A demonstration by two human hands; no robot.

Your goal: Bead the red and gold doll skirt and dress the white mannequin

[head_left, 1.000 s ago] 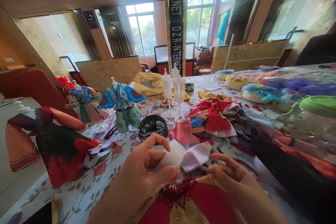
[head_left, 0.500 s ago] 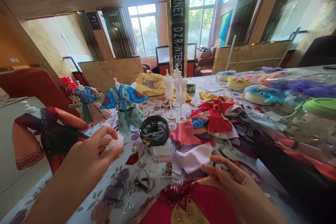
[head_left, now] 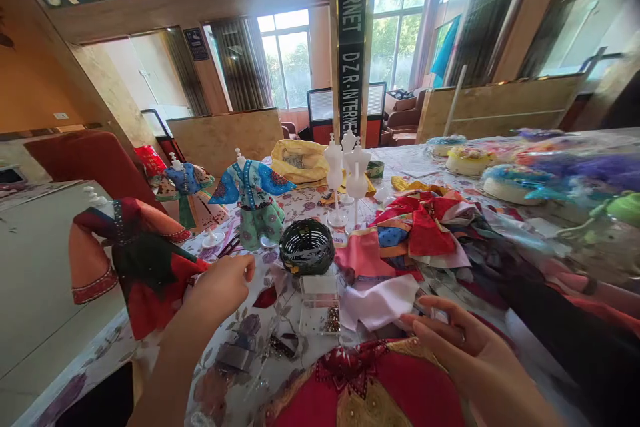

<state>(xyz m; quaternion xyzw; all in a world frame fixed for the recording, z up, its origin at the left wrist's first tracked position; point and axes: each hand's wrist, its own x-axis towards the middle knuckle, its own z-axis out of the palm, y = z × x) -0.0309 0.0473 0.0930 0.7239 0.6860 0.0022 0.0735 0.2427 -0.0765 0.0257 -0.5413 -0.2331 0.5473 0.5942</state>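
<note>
gap left of clear box, red scrap within, dark basket behind

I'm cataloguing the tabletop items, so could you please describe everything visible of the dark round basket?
The basket is round, open-topped and upright on the floral tablecloth; its glossy, near-black strands, perhaps plastic, loop around, with yellow low in front. A clear box sits nearer. Neither the left hand nor the right hand touches the basket.

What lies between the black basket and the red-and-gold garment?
A clear box holding small beads, with pale pink cloth beside it, lies between the basket and garment, as the head view shows.
</note>
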